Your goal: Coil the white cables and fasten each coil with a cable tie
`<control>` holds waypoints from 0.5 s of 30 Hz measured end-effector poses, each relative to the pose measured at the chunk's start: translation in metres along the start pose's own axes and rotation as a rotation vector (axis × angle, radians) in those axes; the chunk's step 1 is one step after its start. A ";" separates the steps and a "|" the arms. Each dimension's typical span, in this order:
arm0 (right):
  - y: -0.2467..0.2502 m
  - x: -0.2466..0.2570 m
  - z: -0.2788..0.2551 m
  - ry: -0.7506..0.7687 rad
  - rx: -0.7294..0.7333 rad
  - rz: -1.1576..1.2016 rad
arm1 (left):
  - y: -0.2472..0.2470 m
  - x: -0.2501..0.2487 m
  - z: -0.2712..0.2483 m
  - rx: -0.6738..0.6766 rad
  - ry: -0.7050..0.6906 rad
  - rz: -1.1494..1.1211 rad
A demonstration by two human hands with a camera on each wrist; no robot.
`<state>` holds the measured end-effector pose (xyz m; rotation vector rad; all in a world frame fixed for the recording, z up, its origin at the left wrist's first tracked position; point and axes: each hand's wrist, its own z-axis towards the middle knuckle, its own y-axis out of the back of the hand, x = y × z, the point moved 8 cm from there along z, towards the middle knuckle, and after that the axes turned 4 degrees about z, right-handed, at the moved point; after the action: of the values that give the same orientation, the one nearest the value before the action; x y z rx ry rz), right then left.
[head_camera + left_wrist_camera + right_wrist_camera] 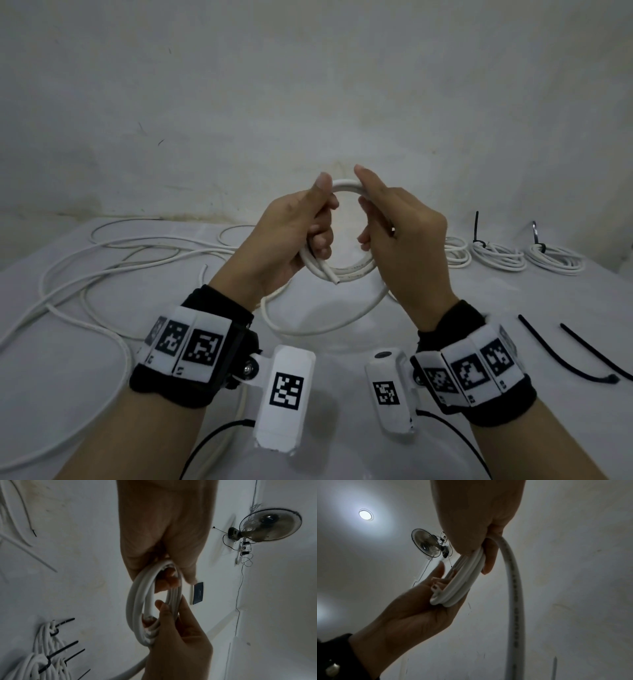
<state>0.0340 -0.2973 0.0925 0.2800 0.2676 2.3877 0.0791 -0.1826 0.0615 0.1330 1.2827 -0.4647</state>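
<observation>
Where grips (pixel 346 219) close, coil (pixel 346 269) part-hidden.

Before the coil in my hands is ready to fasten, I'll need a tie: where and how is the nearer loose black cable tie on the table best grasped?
Pinch the nearer loose black cable tie along its straight strap, from above. It lies flat on the table by the right hand, head end nearest you.

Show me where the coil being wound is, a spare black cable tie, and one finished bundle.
coil (pixel 352 270), head view, lower arc between the hands.
spare black cable tie (pixel 561 353), head view, middle of its strap on the table.
finished bundle (pixel 498 256), head view, its white loops.
</observation>
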 end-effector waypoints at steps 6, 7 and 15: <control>-0.001 0.000 0.000 -0.055 0.019 0.051 | 0.006 0.001 0.001 -0.026 0.018 0.082; 0.001 0.000 0.000 -0.060 0.004 0.064 | 0.004 0.002 0.000 -0.006 0.042 0.030; 0.005 0.001 0.004 -0.135 -0.038 0.185 | -0.007 -0.002 -0.002 0.056 0.035 -0.302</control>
<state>0.0311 -0.3001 0.0975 0.4641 0.1384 2.5383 0.0743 -0.1879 0.0640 -0.0067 1.3308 -0.7604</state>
